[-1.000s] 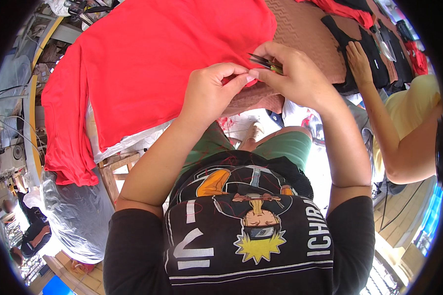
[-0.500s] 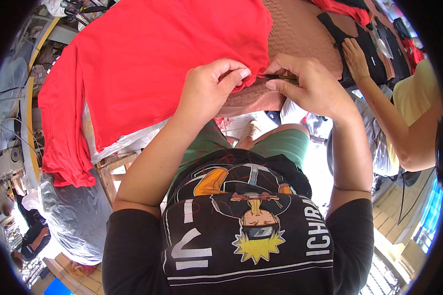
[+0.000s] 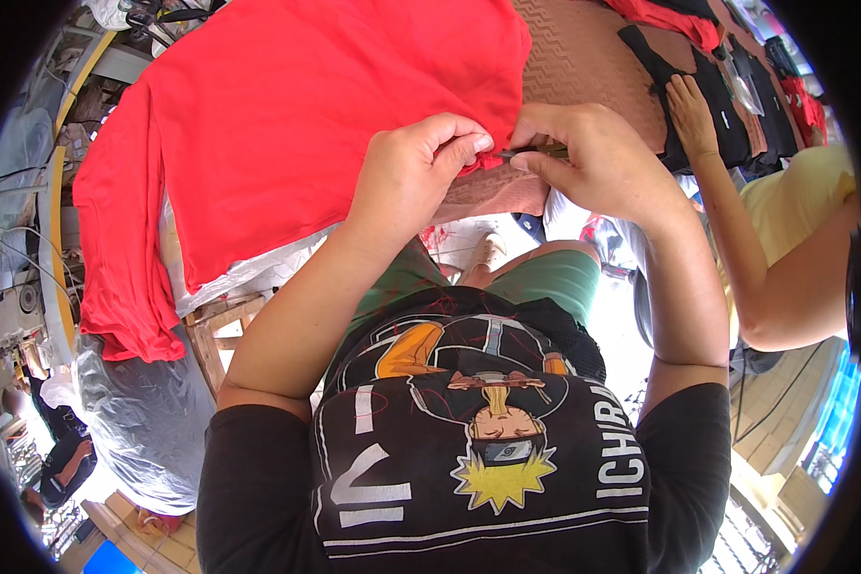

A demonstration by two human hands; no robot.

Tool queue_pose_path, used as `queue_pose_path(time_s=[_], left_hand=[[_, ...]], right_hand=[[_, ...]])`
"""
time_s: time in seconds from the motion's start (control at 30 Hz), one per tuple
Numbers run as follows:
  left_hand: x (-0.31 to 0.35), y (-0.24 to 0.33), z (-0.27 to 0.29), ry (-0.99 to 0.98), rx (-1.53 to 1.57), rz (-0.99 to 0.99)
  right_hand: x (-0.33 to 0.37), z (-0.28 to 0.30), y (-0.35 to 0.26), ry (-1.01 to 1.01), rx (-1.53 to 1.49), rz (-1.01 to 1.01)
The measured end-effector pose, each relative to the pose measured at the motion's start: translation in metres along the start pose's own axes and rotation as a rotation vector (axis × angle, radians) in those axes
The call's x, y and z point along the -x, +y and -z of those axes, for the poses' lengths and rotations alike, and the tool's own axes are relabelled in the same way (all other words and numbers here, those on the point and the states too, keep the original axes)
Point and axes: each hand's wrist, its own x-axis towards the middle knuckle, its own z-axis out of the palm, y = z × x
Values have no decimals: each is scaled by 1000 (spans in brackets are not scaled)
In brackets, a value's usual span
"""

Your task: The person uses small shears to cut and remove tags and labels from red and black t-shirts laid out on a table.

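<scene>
– Fingers (image 3: 464, 151), status?

– Left hand (image 3: 407, 170): thumb and index pressed together, bunched edge of the red garment (image 3: 297, 134) caught at the tips. Right hand (image 3: 610, 161): curled round a pair of small dark snips (image 3: 522, 152), index above, thumb below. No slack that I can see in either grip.

– Snips cutting?

– Can't tell. Tip points left, right at the bunched edge just beside my left fingertips. Too small to say whether the blades are apart or together.

– Where's the garment?

– Spread out in front of me, mostly left of centre. Near right corner is drawn in to my left hand. A sleeve-like length (image 3: 124, 225) hangs down at its left end.

– Around it?

– Brown textured cloth (image 3: 584, 57) to its right, also showing below my fingers. Bundle in grey see-through plastic (image 3: 148, 430) low on my left, under the hanging length.

– Further out?

– Co-worker on my right, one hand (image 3: 691, 113) resting on black garments (image 3: 727, 120), arm bare. Past those, more red cloth (image 3: 665, 17) at top right.
</scene>
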Motion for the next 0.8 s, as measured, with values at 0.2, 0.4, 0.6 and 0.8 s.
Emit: queue_pose_path(time_s=[0.2,0.4,0.6,0.8], left_hand=[[-2,-9,-3,57,73,-54],[-4,-8,-3,49,241,9],[-6,-9,0,24,244,27],[-3,-6,-5,26,250,-10]], right_hand=[[1,0,0,76,22,10],[3,-29,5,301,-107,49],[-5,-53,-2,419,-119,-21],[-4,-55,2,378,-280,-150]])
